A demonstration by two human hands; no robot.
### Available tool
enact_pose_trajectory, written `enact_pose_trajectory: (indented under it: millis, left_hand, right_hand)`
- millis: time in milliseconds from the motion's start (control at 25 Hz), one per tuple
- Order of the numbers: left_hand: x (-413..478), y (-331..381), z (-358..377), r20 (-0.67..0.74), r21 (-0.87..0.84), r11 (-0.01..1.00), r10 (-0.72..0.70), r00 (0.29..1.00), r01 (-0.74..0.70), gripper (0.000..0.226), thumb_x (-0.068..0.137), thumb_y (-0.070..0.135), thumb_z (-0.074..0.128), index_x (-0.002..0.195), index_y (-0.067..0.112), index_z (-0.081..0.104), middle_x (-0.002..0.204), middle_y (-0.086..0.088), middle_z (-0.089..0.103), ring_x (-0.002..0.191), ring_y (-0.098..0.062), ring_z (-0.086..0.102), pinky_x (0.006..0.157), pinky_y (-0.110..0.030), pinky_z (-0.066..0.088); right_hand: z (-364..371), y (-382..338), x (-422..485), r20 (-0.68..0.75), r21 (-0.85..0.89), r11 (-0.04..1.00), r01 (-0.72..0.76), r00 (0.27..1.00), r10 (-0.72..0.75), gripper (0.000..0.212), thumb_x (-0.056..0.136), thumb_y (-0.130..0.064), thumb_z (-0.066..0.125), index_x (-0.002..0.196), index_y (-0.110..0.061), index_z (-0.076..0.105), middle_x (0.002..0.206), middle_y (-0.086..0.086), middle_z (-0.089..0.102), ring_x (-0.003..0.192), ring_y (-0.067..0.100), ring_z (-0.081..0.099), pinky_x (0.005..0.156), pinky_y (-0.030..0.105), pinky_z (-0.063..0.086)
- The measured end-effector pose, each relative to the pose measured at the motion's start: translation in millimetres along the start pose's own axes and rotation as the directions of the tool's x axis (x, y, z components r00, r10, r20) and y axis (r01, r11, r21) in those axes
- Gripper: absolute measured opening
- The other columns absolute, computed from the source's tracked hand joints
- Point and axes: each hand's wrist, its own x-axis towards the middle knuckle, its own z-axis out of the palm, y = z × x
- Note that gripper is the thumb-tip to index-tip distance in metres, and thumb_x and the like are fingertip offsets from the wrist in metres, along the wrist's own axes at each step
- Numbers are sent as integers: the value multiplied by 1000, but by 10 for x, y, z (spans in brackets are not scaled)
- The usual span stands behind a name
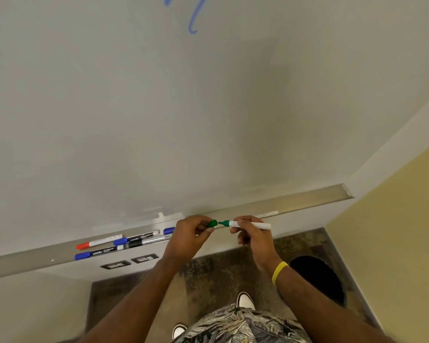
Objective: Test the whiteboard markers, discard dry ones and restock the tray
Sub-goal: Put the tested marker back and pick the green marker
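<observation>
My right hand (252, 233) grips a green whiteboard marker (248, 224) by its white barrel, tip pointing left. My left hand (192, 232) pinches the marker's green cap (212, 223), which sits a small gap away from the tip. Both hands hover just in front of the metal tray (307, 203) under the whiteboard (159, 107). On the tray to the left lie a red marker (98, 242), a blue marker (99, 252), another blue one (134, 238) and a black one (146, 242). A further blue cap (169, 230) shows beside my left hand.
Blue pen strokes (193, 23) mark the top of the board. A thin white strip (268, 214) lies on the tray right of my hands. A dark round bin opening (317, 278) sits on the floor at lower right, beside a yellow wall (394, 231). Wall sockets (129, 261) are below the tray.
</observation>
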Motion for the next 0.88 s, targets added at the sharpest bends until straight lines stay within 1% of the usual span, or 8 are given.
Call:
enact_pose_trajectory:
  millis: [160, 320, 440, 600, 760, 880]
  left_hand:
    - [-43, 22, -90, -7, 42, 996, 77, 997, -77, 21, 90, 18, 72, 111, 19, 72, 96, 16, 65, 87, 6, 62, 75, -4, 48]
    - [-70, 61, -134, 50, 78, 984, 154, 987, -157, 21, 92, 18, 68, 113, 21, 72, 97, 18, 63, 89, 3, 61, 78, -5, 46]
    - [-68, 132, -130, 113, 49, 983, 170, 979, -177, 22, 96, 20, 62, 117, 23, 70, 94, 23, 62, 91, 1, 60, 76, -7, 46]
    - [-37, 267, -79, 171, 17, 984, 171, 970, -176, 22, 100, 23, 54, 115, 22, 70, 90, 13, 66, 81, -3, 64, 72, -12, 49]
    - [-21, 368, -28, 138, 21, 985, 164, 977, -169, 23, 102, 22, 51, 113, 19, 71, 83, 11, 64, 76, -3, 61, 70, -9, 46]
    - [-19, 416, 4, 96, 17, 985, 170, 981, -172, 20, 101, 22, 52, 105, 19, 71, 74, 17, 60, 76, 3, 59, 69, -4, 42]
  right_hand:
    - [65, -20, -39, 11, 7, 1000, -18, 1000, 18, 16, 98, -14, 57, 96, -8, 71, 81, 14, 73, 59, 16, 58, 54, 22, 49]
    - [118, -32, -69, 26, 12, 999, -52, 998, 52, 19, 98, -16, 57, 97, -5, 72, 79, 13, 72, 60, 17, 58, 55, 23, 49]
    - [114, -55, -58, 20, 114, 989, -97, 995, 95, 24, 98, -18, 57, 95, 0, 72, 74, 15, 68, 57, 17, 55, 56, 26, 47]
    - [93, -89, -40, 40, 190, 974, -123, 992, 118, 23, 98, -21, 59, 87, -8, 74, 66, 9, 64, 56, 15, 53, 56, 27, 46]
    - [115, -107, -27, 59, 252, 961, -117, 993, 105, 24, 99, -22, 57, 89, -6, 72, 66, 9, 62, 58, 15, 52, 58, 26, 46]
    - [120, -147, -17, 62, 283, 955, -93, 995, 79, 25, 99, -23, 56, 87, -7, 72, 64, 9, 61, 57, 14, 52, 58, 26, 45]
